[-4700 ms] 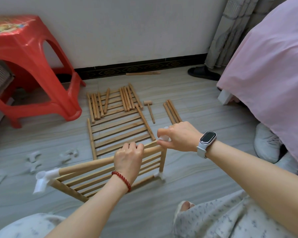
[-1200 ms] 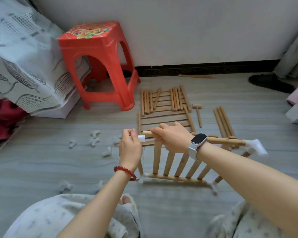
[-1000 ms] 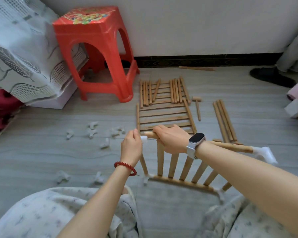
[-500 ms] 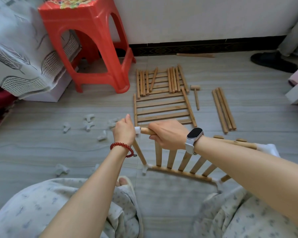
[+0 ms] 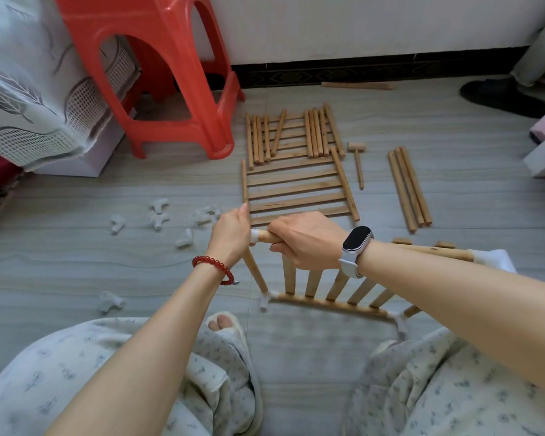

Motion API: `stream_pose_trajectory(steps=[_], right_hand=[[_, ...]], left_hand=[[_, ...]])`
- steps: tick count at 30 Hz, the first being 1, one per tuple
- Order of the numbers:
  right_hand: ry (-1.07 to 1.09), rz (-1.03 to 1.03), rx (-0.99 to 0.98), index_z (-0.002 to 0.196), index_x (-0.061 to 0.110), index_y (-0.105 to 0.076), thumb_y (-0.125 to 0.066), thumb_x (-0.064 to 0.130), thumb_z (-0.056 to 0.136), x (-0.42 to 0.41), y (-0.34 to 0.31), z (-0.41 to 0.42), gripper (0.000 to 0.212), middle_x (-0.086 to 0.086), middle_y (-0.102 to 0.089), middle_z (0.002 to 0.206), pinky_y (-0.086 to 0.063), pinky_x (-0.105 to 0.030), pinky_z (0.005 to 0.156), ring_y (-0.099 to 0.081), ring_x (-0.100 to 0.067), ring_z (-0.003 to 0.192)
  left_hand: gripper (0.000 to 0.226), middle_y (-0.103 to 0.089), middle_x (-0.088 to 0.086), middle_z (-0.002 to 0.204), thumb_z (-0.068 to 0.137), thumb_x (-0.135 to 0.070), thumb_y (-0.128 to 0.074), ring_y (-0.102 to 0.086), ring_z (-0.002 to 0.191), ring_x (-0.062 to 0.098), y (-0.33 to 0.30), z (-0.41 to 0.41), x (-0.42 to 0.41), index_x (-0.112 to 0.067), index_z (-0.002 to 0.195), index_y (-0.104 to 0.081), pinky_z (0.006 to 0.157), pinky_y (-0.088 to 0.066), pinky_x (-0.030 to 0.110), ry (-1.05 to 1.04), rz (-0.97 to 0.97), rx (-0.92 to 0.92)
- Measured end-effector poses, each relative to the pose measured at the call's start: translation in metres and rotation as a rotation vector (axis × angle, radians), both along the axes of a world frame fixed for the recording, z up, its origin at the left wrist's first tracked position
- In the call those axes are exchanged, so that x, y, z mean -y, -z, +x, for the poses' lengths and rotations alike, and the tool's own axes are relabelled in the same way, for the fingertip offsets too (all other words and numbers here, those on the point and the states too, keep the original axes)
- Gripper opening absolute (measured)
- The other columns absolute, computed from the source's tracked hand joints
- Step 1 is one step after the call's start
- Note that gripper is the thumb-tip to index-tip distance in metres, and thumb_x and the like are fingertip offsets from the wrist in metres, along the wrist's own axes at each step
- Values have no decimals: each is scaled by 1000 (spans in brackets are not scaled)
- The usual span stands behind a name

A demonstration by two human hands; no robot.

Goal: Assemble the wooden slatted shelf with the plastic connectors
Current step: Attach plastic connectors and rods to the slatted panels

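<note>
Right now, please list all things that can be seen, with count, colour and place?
stool: one, red, back left by the wall
slatted panel: one, wood, flat on the floor, centre
loose rods: three, wood, right of the mallet
mallet: one, wood, right of the panel
plastic connectors: several, white, scattered on the floor at left
slipper: one, black, back right
shelf frame: one, wood, standing on edge
left hand: grip on a white connector at the rail end
right hand: grip on the top rail
</note>
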State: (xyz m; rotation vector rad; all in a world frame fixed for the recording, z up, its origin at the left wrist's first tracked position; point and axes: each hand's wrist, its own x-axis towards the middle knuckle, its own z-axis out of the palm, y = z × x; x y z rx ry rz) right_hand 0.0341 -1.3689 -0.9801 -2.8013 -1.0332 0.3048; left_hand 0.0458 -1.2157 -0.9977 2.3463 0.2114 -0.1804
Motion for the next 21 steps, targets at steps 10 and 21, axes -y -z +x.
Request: stream_pose_trajectory(steps=[10, 21], right_hand=[[80, -12, -82, 134, 19, -36, -43, 47, 95, 15, -5, -8, 48, 4, -51, 121, -47, -31, 71, -55, -16, 96], [154, -193, 2, 108, 12, -44, -24, 48, 99, 36, -5, -9, 42, 3, -31, 91, -22, -28, 47, -25, -10, 51]], left_hand=[[31, -57, 10, 80, 101, -21, -34, -52, 68, 18, 0, -4, -6, -17, 78, -54, 63, -40, 29, -87, -393, -223], [33, -53, 4, 71, 92, 3, -36, -48, 66, 16, 8, 21, 2, -17, 83, -60, 58, -37, 25, -63, -440, -294]])
